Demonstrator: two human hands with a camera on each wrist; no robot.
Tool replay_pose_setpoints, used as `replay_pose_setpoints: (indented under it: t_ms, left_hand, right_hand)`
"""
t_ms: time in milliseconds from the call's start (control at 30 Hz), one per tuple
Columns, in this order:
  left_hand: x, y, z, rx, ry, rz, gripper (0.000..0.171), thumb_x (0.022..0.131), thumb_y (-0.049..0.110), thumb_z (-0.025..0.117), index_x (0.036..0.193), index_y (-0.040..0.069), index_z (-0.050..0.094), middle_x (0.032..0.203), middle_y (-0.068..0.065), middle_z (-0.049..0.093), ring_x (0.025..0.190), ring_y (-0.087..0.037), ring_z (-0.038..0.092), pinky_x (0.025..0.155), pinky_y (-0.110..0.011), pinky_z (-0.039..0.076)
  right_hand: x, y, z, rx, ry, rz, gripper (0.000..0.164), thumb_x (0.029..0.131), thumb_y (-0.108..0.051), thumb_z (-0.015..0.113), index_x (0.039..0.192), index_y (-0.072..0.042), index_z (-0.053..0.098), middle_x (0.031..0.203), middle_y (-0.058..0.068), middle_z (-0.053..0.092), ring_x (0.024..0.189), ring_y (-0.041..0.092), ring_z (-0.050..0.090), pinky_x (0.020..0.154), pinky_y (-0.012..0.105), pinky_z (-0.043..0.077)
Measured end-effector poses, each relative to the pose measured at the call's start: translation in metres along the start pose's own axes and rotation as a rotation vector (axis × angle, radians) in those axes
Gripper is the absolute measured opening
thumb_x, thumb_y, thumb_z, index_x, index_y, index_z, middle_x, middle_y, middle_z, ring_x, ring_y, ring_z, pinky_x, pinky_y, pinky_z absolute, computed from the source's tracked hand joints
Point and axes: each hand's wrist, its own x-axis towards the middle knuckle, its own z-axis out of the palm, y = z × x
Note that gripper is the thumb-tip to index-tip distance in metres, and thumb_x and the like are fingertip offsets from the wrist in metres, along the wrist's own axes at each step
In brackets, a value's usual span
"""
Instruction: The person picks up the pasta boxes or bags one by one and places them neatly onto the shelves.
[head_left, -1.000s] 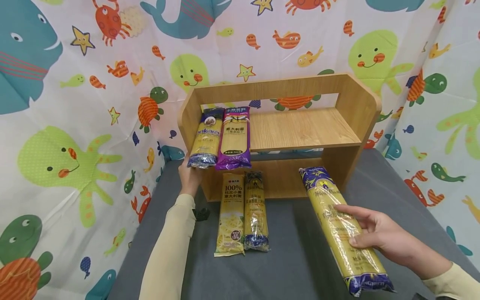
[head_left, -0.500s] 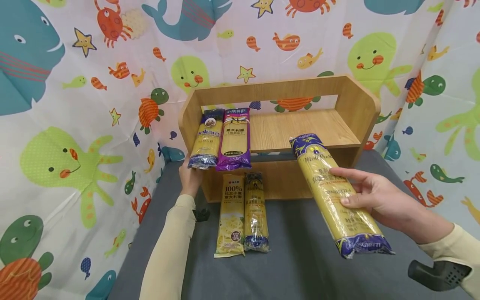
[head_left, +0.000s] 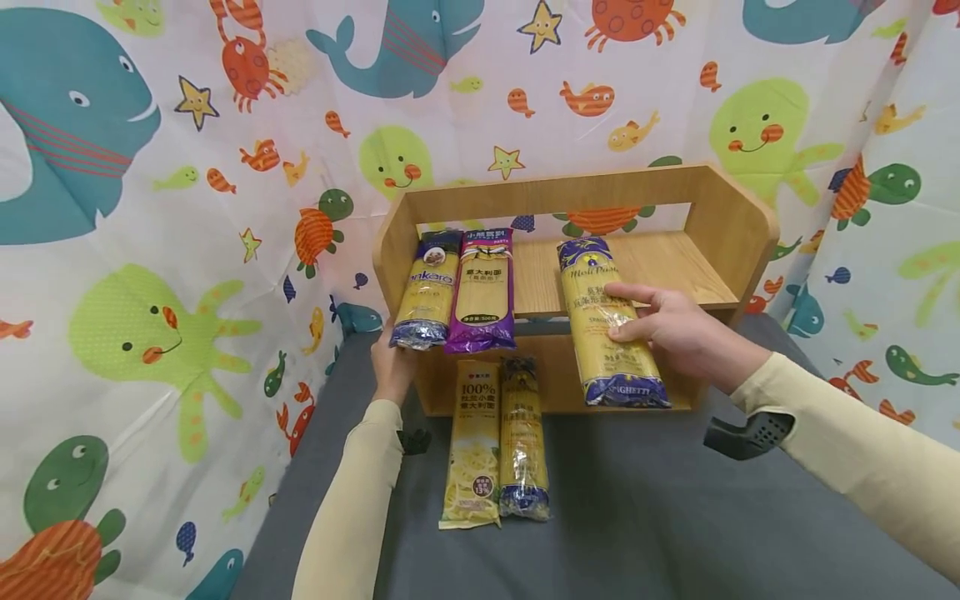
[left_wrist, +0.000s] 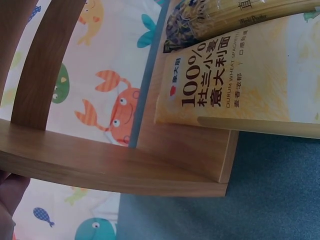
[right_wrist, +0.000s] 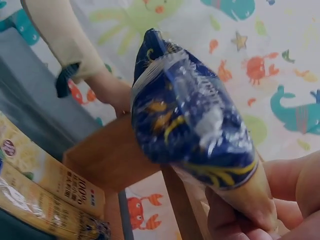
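Observation:
My right hand [head_left: 693, 337] grips a yellow pack of spaghetti [head_left: 600, 308] with blue ends, thumb on its front. The pack is tilted, its top end overlapping the upper board of the wooden shelf [head_left: 570, 190] in the head view. Close up in the right wrist view is the pack's blue end [right_wrist: 190, 115], with fingers [right_wrist: 290, 185] around its body. My left hand [head_left: 392, 367] holds the shelf's left side, below an Ankara pasta pack [head_left: 426, 292]; most of its fingers are hidden. A fingertip [left_wrist: 15, 192] presses the side panel in the left wrist view.
A purple pasta pack [head_left: 482, 292] stands beside the Ankara pack on the upper level. Below, a cream pasta pack [head_left: 472, 450] and another blue-ended spaghetti pack [head_left: 522, 442] lean out over the grey table [head_left: 600, 517]. A sea-animal curtain [head_left: 300, 83] hangs behind.
My right hand has carried the spaghetti pack up and leftward from over the table to the shelf's upper level. The left hand stays at the shelf's side; the head view has shifted slightly.

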Motion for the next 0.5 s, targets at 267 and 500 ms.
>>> replay_pose_setpoints:
  t_ms: [267, 500]
  left_hand:
    - [-0.002, -0.003, 0.002, 0.018, 0.012, 0.013, 0.057, 0.103, 0.045, 0.051, 0.151, 0.016, 0.045, 0.126, -0.018, 0.069, 0.101, -0.035, 0.065, 0.089, -0.054, 0.057]
    - [-0.001, -0.001, 0.001, 0.005, 0.004, 0.004, 0.06, 0.103, 0.05, 0.051, 0.152, 0.016, 0.044, 0.13, -0.017, 0.067, 0.107, -0.035, 0.065, 0.095, -0.054, 0.056]
  right_hand:
    - [0.042, -0.01, 0.019, -0.05, 0.051, -0.001, 0.077, 0.098, 0.004, 0.057, 0.164, -0.014, 0.022, 0.153, 0.02, 0.04, 0.089, 0.003, 0.064, 0.08, 0.022, 0.056]
    - [0.071, -0.018, 0.032, -0.098, 0.059, 0.016, 0.075, 0.1, 0.001, 0.054, 0.164, -0.014, 0.019, 0.156, 0.022, 0.041, 0.092, 0.01, 0.065, 0.078, 0.023, 0.058]
